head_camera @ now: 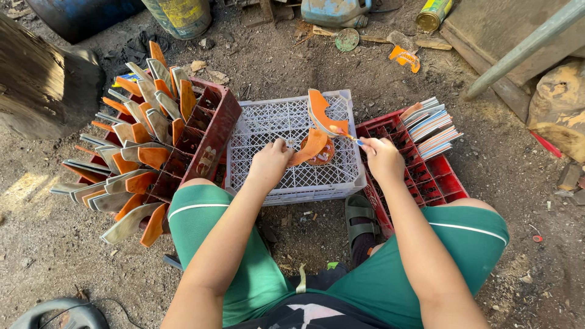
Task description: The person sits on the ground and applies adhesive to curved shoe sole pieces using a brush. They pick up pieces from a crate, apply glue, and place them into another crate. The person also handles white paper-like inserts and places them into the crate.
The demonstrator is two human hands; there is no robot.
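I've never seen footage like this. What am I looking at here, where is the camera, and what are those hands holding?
There is no machine here: these are a person's two bare hands, filmed by one camera worn on their head, looking down. You see their forearms, green shorts and a sandalled foot on dirt ground.

In front of them stands a white crate, used as a work surface. The left hand holds down a curved orange piece. The right hand holds a thin tool whose end meets a second orange piece that stands up above the crate; I cannot tell what kind of tool it is.

On the left, a red crate holds many similar curved pieces, orange and grey, standing in its compartments. On the right, another red crate holds a stack of flat sheets.
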